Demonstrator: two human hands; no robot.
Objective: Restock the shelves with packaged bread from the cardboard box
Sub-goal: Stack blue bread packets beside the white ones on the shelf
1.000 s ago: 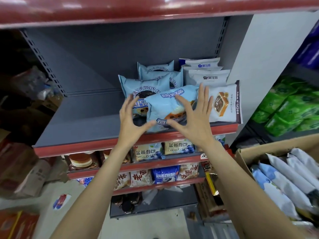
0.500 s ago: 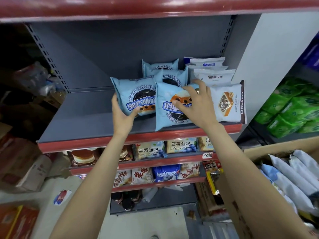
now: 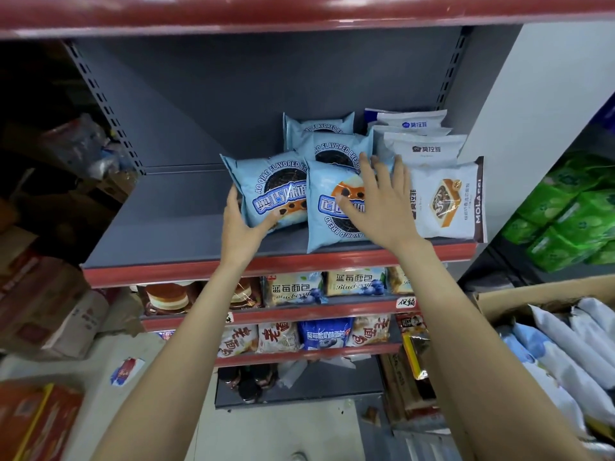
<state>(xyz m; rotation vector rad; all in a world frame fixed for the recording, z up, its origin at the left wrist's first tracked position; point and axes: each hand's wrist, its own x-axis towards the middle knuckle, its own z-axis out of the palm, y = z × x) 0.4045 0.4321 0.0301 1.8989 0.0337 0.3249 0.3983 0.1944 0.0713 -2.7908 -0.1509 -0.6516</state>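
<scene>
Several light blue bread packs stand on the grey shelf (image 3: 173, 227) with the red front edge. My left hand (image 3: 241, 227) holds the lower left corner of the left blue pack (image 3: 269, 191), thumb across its front. My right hand (image 3: 379, 201) lies flat with straight fingers on the front blue pack (image 3: 327, 214), which leans at the shelf's edge. Two more blue packs (image 3: 329, 144) stand behind. White bread packs (image 3: 446, 197) stand to the right. The cardboard box (image 3: 545, 291) at the lower right holds several blue and white packs.
The shelf's left half is bare. Lower shelves (image 3: 299, 311) carry blueberry bread and other packs. Green packets (image 3: 579, 211) fill a rack at the right. Boxes (image 3: 43, 314) are stacked on the floor at the left. A red shelf lip (image 3: 299, 15) hangs overhead.
Both blue packs went from lying in my hands to standing upright side by side. My right hand opened flat onto the front pack; my left stays at the left pack's corner.
</scene>
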